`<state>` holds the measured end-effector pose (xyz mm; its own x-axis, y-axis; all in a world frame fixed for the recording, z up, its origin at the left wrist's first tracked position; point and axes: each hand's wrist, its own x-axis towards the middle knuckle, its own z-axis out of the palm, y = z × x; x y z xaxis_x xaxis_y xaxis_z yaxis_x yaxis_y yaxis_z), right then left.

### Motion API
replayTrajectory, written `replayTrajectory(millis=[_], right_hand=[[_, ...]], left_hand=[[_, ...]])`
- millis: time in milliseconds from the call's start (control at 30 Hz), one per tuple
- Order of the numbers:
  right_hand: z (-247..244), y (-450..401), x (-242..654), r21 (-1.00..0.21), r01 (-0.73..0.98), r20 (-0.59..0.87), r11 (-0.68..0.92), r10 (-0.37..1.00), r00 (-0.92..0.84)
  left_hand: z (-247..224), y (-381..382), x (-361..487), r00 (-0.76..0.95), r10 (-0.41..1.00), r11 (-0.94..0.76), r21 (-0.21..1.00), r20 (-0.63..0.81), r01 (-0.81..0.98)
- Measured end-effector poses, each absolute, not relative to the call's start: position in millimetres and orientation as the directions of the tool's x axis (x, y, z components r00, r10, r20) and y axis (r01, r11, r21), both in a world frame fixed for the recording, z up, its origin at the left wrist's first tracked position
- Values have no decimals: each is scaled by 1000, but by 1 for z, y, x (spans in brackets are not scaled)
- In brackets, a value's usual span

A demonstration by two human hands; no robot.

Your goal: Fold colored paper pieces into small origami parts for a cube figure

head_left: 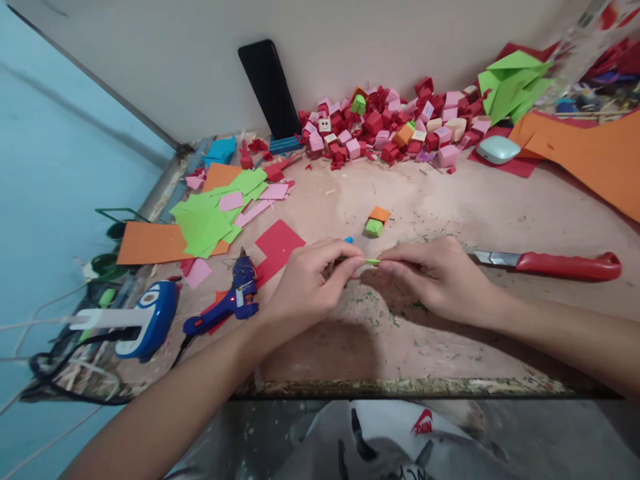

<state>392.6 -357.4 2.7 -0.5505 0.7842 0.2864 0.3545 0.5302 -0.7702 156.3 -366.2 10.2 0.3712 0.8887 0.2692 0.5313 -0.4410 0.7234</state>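
Observation:
A small strip of green foam or paper (371, 261) is stretched between my two hands over the middle of the table. My left hand (320, 277) pinches its left end between thumb and forefinger. Its right end is pinched the same way by my right hand (440, 277). A small blue piece (349, 240) shows just above my left fingertips; whether that hand holds it I cannot tell. Just beyond my fingers lies a little green and orange block (377, 221). To the right of my right hand is a red-handled knife (565, 264), its blade tip partly behind the hand.
A blue glue gun (227, 303) and a blue power strip (155, 317) with cables lie at left, near green sheets (205, 223). A black phone (270, 90) leans on the back wall beside a heap of pink and red cubes (385, 127). Orange sheets (590, 150) lie right.

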Motion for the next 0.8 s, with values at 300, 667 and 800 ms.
replayTrajectory(millis=[300,667,800], right_hand=[[-6,-356,393,-713,406,305,571,774,-554],[-12,-358,393,-682,390,321,619,732,-601],[-9,-359,395,-657,360,398,663,710,-581]], left_hand=[[10,-363,154,419,875,-451,717,240,532],[2,-369,154,501,782,-620,548,371,562],[11,-372,155,476,822,-557,620,314,552]])
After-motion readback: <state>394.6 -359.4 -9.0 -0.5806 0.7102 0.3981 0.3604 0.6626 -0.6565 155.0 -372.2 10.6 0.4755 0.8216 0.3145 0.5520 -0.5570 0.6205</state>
